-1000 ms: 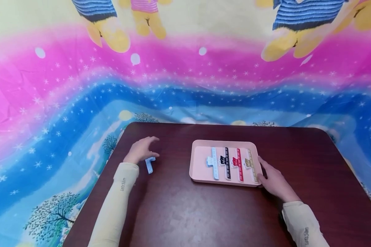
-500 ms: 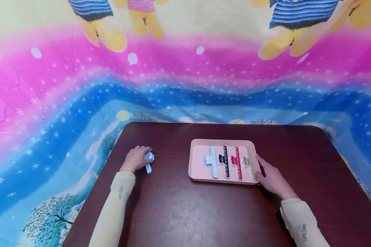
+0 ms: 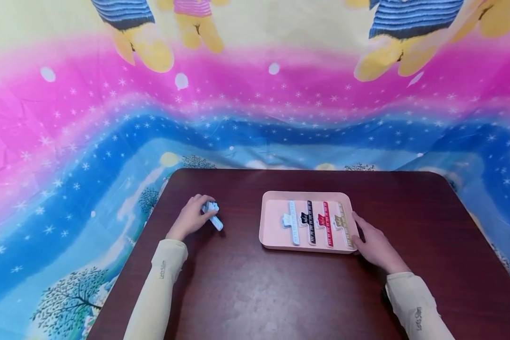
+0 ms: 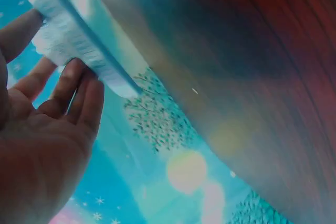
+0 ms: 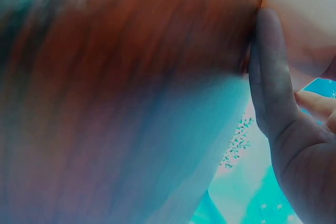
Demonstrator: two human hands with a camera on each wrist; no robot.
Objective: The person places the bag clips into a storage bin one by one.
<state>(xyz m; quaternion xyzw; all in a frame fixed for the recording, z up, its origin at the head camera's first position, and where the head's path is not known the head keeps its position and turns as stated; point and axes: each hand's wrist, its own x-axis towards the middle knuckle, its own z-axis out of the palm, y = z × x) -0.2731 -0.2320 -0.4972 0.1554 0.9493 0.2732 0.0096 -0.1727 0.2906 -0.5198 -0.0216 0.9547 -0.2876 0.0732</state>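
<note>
In the head view my left hand pinches a light blue keyboard-patterned clip between thumb and fingers, tilted over the left part of the table. The left wrist view has this clip close up, its upper end cut off by the frame edge. My right hand holds the right side of a pink tray, thumb at the rim and fingers along the outer wall. Inside the tray lie a light blue clip, a black clip, a red clip and a gold clip, side by side.
The dark brown table has rounded far corners. A patterned cloth with snowflakes and printed bears hangs behind it and down along its sides.
My left hand came down onto the light blue clip, gripped it and turned it so its lower end swings right. The right hand and the tray have stayed in place.
</note>
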